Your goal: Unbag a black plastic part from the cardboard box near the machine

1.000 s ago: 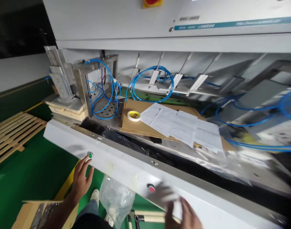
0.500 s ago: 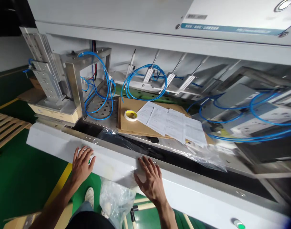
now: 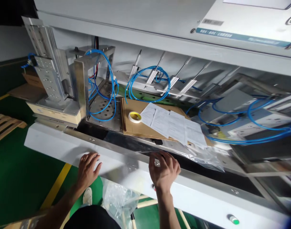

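My left hand (image 3: 87,168) lies flat with fingers spread on the white front panel (image 3: 52,147) of a machine. My right hand (image 3: 163,170) is curled at the panel's upper edge, fingers pinched on a sheet of clear plastic film (image 3: 140,159) that covers the panel and runs back into the machine bed. Behind it lie a cardboard sheet (image 3: 135,127), a roll of tape (image 3: 135,117) and printed papers (image 3: 174,124).
Blue air hoses (image 3: 150,79) loop over a perforated metal plate (image 3: 104,109) and a steel frame (image 3: 80,82). A green button (image 3: 233,219) sits on the panel at right. A crumpled plastic bag (image 3: 120,198) hangs below. Green floor with a yellow line (image 3: 56,187) and a wooden pallet (image 3: 3,125) lie left.
My right hand has moved right and up from lying flat on the panel to gripping the film at its upper edge. The left hand stays flat on the panel, a little further right.
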Motion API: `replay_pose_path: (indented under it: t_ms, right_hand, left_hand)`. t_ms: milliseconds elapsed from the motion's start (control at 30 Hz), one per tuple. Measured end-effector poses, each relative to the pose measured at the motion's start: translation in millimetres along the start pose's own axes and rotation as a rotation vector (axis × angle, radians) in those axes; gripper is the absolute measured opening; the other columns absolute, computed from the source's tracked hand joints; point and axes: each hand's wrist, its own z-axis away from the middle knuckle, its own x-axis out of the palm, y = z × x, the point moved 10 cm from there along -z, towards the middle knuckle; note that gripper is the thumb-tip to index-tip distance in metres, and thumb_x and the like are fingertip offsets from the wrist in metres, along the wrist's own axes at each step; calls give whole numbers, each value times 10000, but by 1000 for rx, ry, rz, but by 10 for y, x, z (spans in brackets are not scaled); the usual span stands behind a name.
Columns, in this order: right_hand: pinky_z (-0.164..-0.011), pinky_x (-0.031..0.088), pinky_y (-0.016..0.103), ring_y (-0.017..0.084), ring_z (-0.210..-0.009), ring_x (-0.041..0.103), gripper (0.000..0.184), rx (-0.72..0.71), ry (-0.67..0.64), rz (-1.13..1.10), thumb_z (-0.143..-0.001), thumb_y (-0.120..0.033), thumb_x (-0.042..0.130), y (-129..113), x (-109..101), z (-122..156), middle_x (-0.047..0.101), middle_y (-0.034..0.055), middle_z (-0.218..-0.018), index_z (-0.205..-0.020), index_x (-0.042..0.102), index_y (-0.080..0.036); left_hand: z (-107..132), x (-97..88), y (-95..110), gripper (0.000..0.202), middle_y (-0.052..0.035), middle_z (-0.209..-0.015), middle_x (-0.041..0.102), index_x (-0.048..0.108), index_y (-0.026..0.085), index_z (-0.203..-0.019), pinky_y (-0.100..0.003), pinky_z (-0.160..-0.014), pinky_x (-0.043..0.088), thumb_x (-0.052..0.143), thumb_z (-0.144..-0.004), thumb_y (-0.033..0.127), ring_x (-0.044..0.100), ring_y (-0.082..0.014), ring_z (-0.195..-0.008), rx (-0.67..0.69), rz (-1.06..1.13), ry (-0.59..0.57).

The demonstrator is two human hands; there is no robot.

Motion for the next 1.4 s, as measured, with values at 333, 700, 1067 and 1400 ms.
replay_pose_path:
  t_ms: [333, 700, 1067, 1400]
  right_hand:
    - [-868, 536, 433, 294, -941, 697, 342, 79, -95, -107, -1016, -465, 536, -39, 204, 172, 782, 133, -998, -943, 755, -212]
    - [-1222, 368, 613, 425, -1472, 494, 965, -233, -740, -10, -893, -792, 599, -435, 1155, 616, 560, 221, -1574, -1589, 488, -133]
    - [-1135, 501, 506, 329, -1333, 641, 623, -188, -775, -165, -1087, -546, 362, -449, 1309, 93, 711, 198, -1392, -1460, 627, -122]
    - [-1285, 268, 608, 405, -1547, 396, 1030, -407, -804, -193, -876, -797, 646, -720, 1059, 761, 449, 197, -1671, -1657, 383, -178]
  left_hand:
    - [32, 18, -11, 228, -103, -1177, 760, 638, 198, -1253, -458, -1007, 463, 559, -1059, 287, 695, -269, -1049, 13, 14, -36]
    - [1, -65, -118, 171, -90, -1182, 768, 673, 208, -1180, -469, -1032, 457, 604, -1042, 283, 691, -282, -1068, 82, 18, -62]
    - [103, -51, -246, 226, -84, -1322, 741, 708, 229, -1232, -485, -1146, 448, 617, -1025, 224, 684, -273, -1217, 89, 44, -94]
    - [248, -126, -238, 330, -97, -1448, 678, 680, 237, -1354, -547, -1281, 335, 605, -1033, 263, 501, -319, -1492, 21, -33, -168]
